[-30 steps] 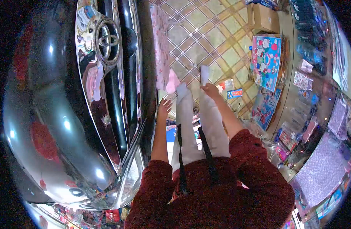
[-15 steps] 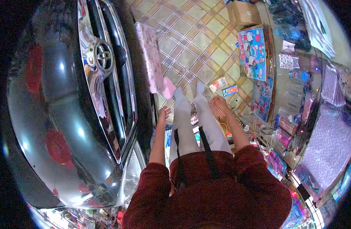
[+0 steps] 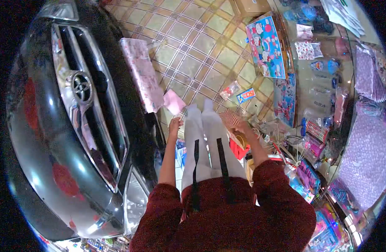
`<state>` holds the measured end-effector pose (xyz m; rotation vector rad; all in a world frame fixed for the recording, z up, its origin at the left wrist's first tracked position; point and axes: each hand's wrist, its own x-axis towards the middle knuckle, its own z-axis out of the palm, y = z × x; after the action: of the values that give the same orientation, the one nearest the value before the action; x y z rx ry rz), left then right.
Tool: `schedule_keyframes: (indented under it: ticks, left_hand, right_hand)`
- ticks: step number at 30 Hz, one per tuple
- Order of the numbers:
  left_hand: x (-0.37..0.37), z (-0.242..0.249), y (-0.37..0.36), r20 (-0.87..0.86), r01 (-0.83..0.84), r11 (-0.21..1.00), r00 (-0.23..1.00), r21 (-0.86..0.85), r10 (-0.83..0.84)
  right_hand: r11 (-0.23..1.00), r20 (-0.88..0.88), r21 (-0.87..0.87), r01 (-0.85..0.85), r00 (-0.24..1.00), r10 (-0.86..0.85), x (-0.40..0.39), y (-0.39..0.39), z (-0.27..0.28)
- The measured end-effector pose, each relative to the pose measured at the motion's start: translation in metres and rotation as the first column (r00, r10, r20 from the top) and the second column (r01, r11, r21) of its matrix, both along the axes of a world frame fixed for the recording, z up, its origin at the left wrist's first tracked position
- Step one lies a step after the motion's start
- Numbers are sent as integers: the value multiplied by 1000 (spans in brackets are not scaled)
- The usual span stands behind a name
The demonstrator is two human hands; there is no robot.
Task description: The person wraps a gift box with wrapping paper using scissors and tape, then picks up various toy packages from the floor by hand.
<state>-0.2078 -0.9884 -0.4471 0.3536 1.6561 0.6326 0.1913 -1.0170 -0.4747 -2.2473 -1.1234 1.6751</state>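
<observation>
My right hand (image 3: pixel 243 128) is closed on a red-and-white striped paper item (image 3: pixel 229 119), which looks like a flat bag and sticks out past the fingers beside my right leg. At my left side, my left hand (image 3: pixel 175 124) hangs with loosely bent fingers, and I see nothing in it. Just beyond it on the floor lies a pink sheet (image 3: pixel 174 102). This sheet is by the end of a long pink patterned package (image 3: pixel 140 73).
A black car front (image 3: pixel 81 88) takes up the left side. Two small packets, one red (image 3: pixel 230 90) and one blue (image 3: pixel 245 95), lie on the tiled floor (image 3: pixel 189 46). On the right stand a cartoon-printed box (image 3: pixel 266 46), a glass display case (image 3: pixel 323 92) and a cardboard box (image 3: pixel 254 6).
My view has turned and moved, so the car sits further left. The striped item shows more from my right hand. My feet are closer together.
</observation>
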Motion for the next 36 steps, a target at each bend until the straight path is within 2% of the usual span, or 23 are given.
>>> schedule_keyframes:
  ticks: [1,4,5,8,9,11,13,16,17,18,19,20,23,26,27,29,30,31,33,34,35,36]
  left_hand:
    - [0,-30,-13,82,-54,997,995,53,49]
    - [8,-63,-19,24,-16,997,1000,75,15]
    - [7,-64,-16,34,28,1000,999,-3,-27]
    - [11,-58,-10,20,37,999,999,-3,-37]
    - [9,-61,-8,11,58,994,998,-89,-58]
    - [6,-60,-9,29,55,998,998,-9,-55]
    - [7,-67,-21,2,83,996,997,37,-83]
    - [22,-62,-27,200,79,946,969,315,-147]
    - [33,-68,-29,30,236,895,963,378,-267]
    - [46,-72,-28,-146,392,821,919,416,-365]
    - [58,-43,-17,-13,411,835,899,364,-437]
    - [72,-5,-4,123,438,842,861,315,-494]
    - [114,49,11,257,372,791,804,486,-536]
    - [136,90,33,177,466,832,830,299,-529]
    - [135,84,34,173,458,838,837,295,-519]
    - [126,60,34,164,443,852,853,278,-496]
    - [121,59,36,102,458,844,860,280,-500]
    - [114,58,38,38,473,835,864,279,-502]
    - [95,47,41,-40,481,824,869,299,-493]
    - [84,30,39,-49,471,822,875,320,-482]
    - [73,14,36,-58,461,819,880,340,-471]
    - [61,-8,31,-57,458,821,882,340,-468]
  right_hand:
    - [999,62,-45,-31,998,33,0,-20,-13]
    - [989,185,-140,-51,980,77,-5,-66,-56]
    - [987,211,-156,-47,974,79,-6,-78,-70]
    - [986,249,-167,-28,966,69,-12,-99,-93]
    - [987,256,-161,-25,964,66,-15,-102,-91]
    - [992,256,-119,-31,965,61,-16,-94,-90]
    - [998,256,-44,-42,965,52,-21,-68,-75]
    - [993,224,115,-37,975,10,-43,-15,-28]
    - [984,201,176,-18,980,-18,-54,2,-6]
    - [951,159,310,9,985,-61,-66,18,14]
    - [906,121,422,32,988,-92,-80,32,28]
    - [774,68,629,73,987,-149,-89,39,26]
    - [713,286,655,-248,956,69,-100,51,6]
    - [902,131,421,-96,990,44,-125,95,53]
    - [718,-189,679,154,981,-32,-128,92,17]
    - [835,-365,438,333,915,-173,-122,104,1]
    - [865,-433,296,405,864,-257,-121,112,-1]
    - [882,-330,359,306,925,-187,-118,119,-3]
    - [849,-467,414,330,877,-113,-123,137,-26]
    - [832,-529,435,344,845,-74,-130,145,-13]
    - [909,-523,223,352,830,-194,-135,150,2]
    - [920,-542,264,288,834,-106,-145,155,-4]
